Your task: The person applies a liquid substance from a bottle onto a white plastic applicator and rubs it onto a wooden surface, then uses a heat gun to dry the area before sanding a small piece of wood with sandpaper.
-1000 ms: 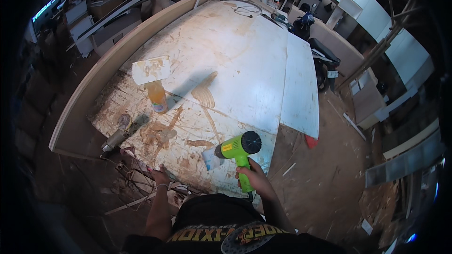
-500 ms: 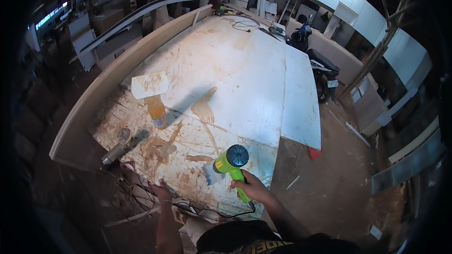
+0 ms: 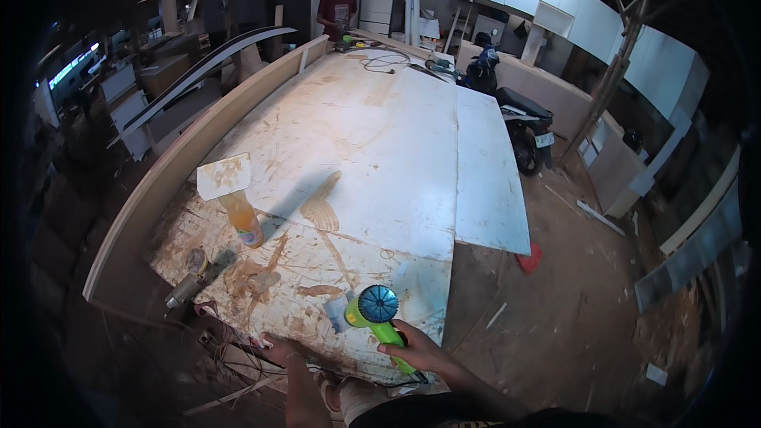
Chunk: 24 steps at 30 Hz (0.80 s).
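A bright green heat gun [image 3: 388, 334] with a round, dark, slotted vent is in my right hand [image 3: 418, 349], its handle wrapped by my fingers. It hovers over the near edge of the worktable [image 3: 404, 190], beside a small blue-and-white sheet [image 3: 338, 314]. My left hand [image 3: 279, 350] is at the table's near edge, fingers closed around something small, partly red and white, that I cannot make out. Dark cords [image 3: 226, 358] hang close to it. Farther left lie a grey metal-nosed tool [image 3: 186, 290] and a round container [image 3: 196, 260].
A bottle of orange liquid [image 3: 241, 220] stands at left under a stained white board [image 3: 224, 177]. A long wooden panel [image 3: 186, 143] borders the table's left side. Another person [image 3: 338, 6] stands at the far end. A motorcycle [image 3: 523, 115] is parked to the right; scraps litter the floor.
The whole view has tilted up and turned right, so the table appears lower and farther left. The heat gun is slightly nearer to me, still in my right hand; my left hand stays at the edge.
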{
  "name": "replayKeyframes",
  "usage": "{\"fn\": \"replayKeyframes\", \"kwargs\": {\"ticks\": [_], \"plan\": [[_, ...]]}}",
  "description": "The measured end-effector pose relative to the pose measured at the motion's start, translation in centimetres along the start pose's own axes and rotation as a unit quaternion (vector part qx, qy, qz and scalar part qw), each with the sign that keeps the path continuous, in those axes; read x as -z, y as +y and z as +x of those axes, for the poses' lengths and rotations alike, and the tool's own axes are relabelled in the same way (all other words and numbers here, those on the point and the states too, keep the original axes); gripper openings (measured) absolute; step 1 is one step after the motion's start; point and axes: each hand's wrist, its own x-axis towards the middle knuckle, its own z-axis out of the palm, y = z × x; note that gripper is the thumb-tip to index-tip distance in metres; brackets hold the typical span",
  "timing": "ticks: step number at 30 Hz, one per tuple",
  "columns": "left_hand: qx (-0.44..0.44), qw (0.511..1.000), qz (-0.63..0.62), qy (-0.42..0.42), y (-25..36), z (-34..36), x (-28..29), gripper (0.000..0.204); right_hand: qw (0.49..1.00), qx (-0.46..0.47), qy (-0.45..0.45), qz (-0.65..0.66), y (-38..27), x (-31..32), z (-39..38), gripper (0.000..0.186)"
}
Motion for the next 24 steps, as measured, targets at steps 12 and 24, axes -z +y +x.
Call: {"fn": "replayKeyframes", "kwargs": {"ticks": [12,24], "plan": [[-0.184,0.974,0.116,0.063,0.1,1.8,1.6,0.071,0.998,0.057,-0.019,0.024,0.3,1.9,-0.2,0.058],[-0.709,0.548,-0.281,-0.343,51.2,-27.8,10.1,0.043,0.996,0.054,-0.031,0.066,-2.0,1.8,0.4,0.051]]}}
